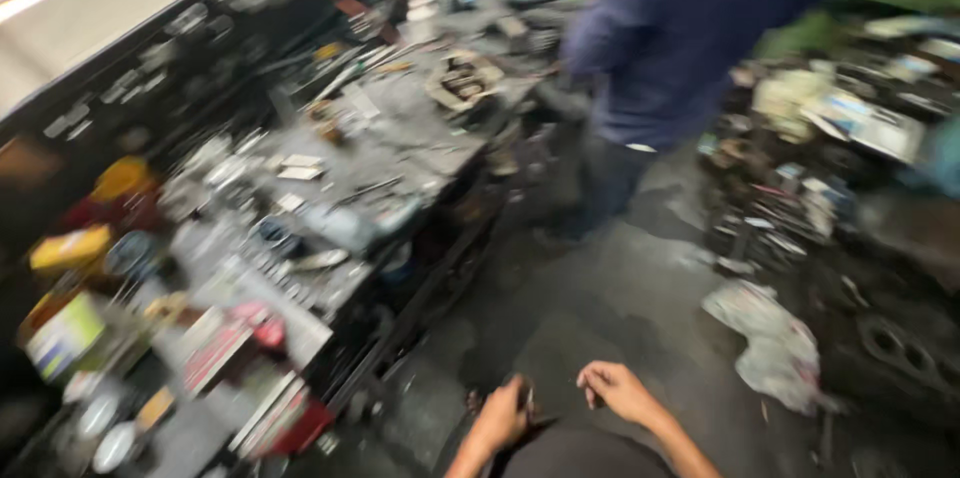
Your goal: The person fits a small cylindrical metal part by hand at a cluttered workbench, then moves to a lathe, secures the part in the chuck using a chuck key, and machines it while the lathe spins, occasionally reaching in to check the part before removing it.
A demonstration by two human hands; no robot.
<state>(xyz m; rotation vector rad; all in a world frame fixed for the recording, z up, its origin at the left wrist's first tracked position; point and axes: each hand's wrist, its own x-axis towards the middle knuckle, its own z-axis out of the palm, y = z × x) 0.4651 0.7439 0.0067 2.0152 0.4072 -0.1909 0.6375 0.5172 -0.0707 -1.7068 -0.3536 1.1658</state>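
Two hands (500,418) (618,393), one small tool (527,400)

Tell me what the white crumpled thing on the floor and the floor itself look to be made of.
White crumpled thing: probably cloth or thin plastic, matte, with soft folds; blur leaves it open. Floor: likely bare concrete, dark grey, stained, with a dull sheen in patches.

Dim workshop light, heavy motion blur (edges worst), murky shadows

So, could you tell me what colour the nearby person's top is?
Dark blue top, seen in the head view.
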